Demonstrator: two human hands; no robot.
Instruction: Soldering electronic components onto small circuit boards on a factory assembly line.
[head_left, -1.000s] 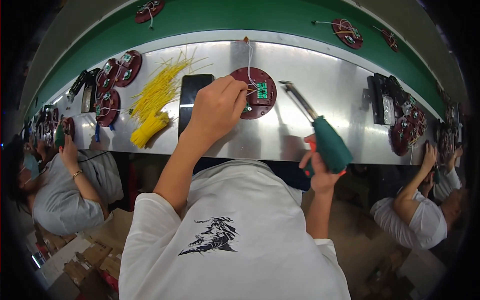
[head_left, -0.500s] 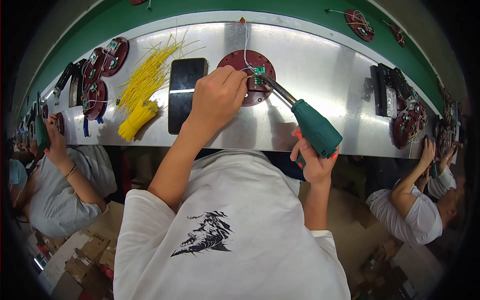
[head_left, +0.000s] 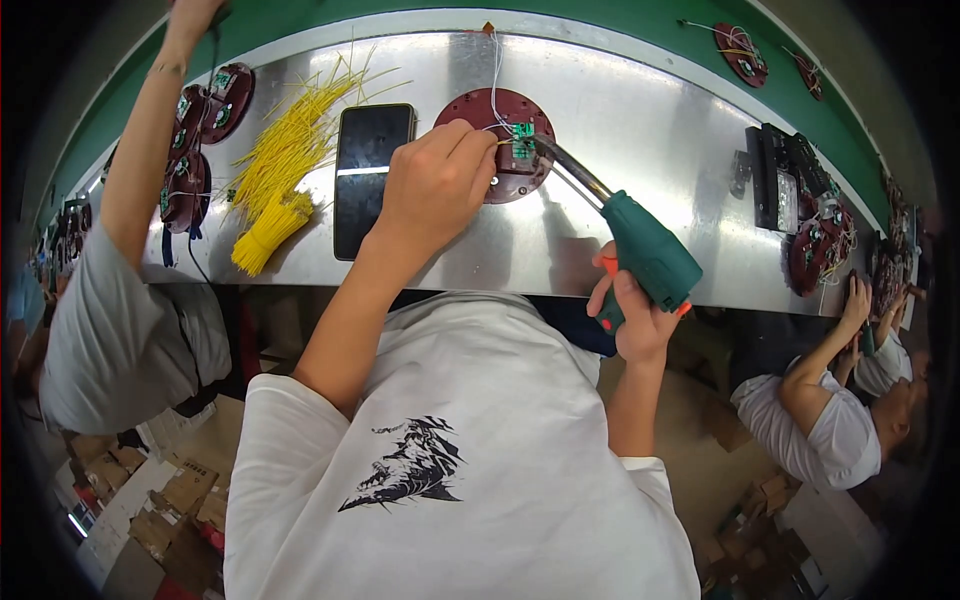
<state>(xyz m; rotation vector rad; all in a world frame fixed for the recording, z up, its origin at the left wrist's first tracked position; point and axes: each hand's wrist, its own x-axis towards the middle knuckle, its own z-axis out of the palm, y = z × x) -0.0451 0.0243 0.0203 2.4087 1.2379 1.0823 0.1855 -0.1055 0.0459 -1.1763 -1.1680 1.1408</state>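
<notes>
Over the bench, my left hand is closed in a pinch on the end of a thin yellow wire. The wire reaches toward a small green circuit board on a round dark-red disc. White wires run from the board to the far edge. My right hand grips a green soldering gun with a red trigger. Its metal tip lies at the board's right side; I cannot tell whether it touches.
A black phone and a bundle of yellow wires lie left of the disc. More wired discs sit further left, others at right beside black parts. A neighbour's arm stretches across the bench at left.
The soldering gun and my right hand have shifted slightly right. My left hand keeps its pinch by the board. The left neighbour's arm has swung up and forward over the bench.
</notes>
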